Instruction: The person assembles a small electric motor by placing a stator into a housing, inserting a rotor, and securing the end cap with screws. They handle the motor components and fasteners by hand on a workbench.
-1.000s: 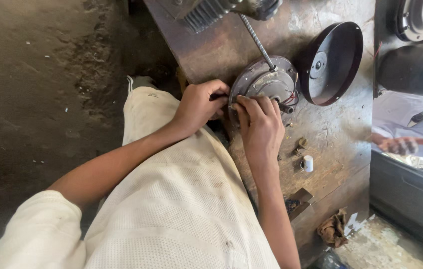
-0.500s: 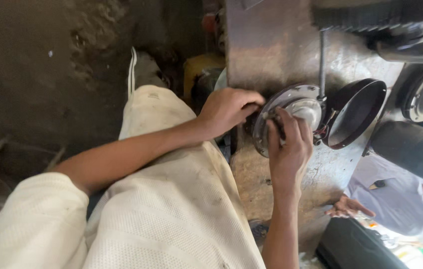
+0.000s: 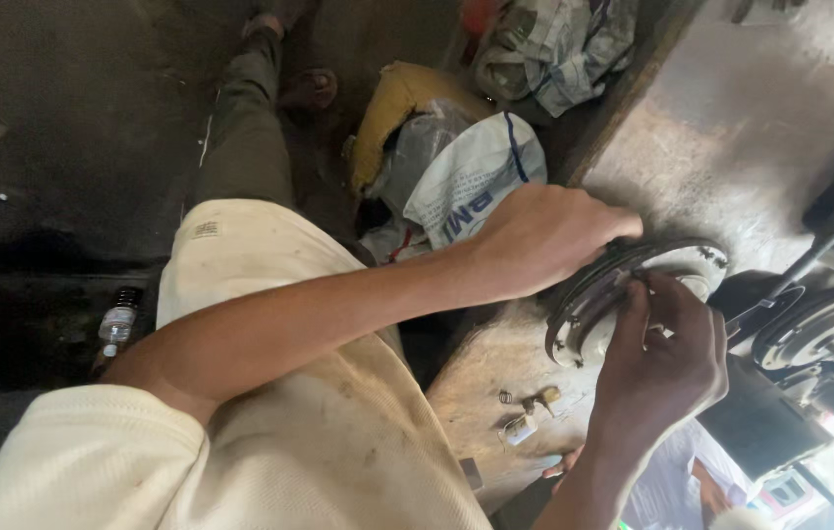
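A round grey metal motor housing (image 3: pixel 601 304) with a bolted rim rests on a worn metal workbench (image 3: pixel 721 128). My left hand (image 3: pixel 544 236) grips its upper rim from the left. My right hand (image 3: pixel 662 358) presses on its face from below, fingers curled onto the disc. A thin metal shaft (image 3: pixel 819 250) runs up and away from the housing to the right.
Small screws and a spring (image 3: pixel 525 407) lie on the bench by my right wrist. Dark round motor parts (image 3: pixel 814 329) sit to the right. Bags and cloth (image 3: pixel 471 147) are piled on the floor beside the bench, and two bottles (image 3: pixel 117 324) stand at left.
The view has swung left and tilted, so the bench now sits at the right and the floor with bags shows. Both hands stay on the round housing.
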